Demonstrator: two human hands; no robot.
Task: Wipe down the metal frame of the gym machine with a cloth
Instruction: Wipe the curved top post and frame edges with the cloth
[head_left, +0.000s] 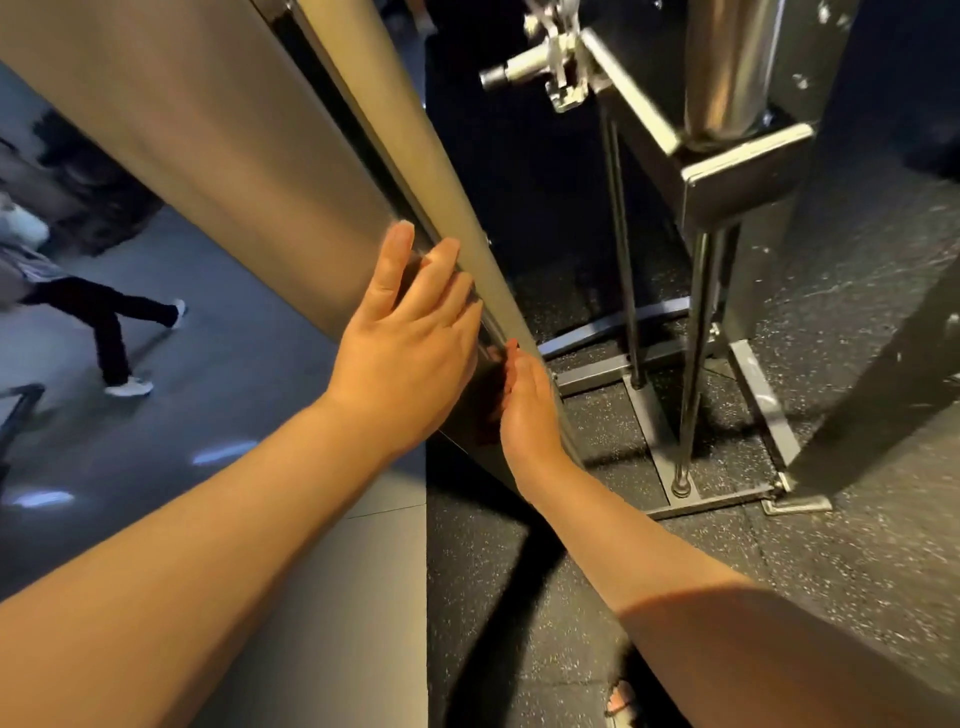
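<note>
Speckled rubber floor (857, 415); metal frame (234, 156), centre-left, top cut off; left hand (410, 343) flat on it, fingers spread; right hand (527, 410) edge-on beside, fingers together, palm hidden; guide rods (621, 234) right; blurred passer-by (109, 317) far left.

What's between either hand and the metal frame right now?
Nothing visible. The left hand lies flat on the wide face of the metal frame, and the right hand touches its edge lower down. No cloth shows in either hand.

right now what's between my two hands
In the head view, only the corner edge of the metal frame: left hand flat on one side, right hand on the other.
</note>
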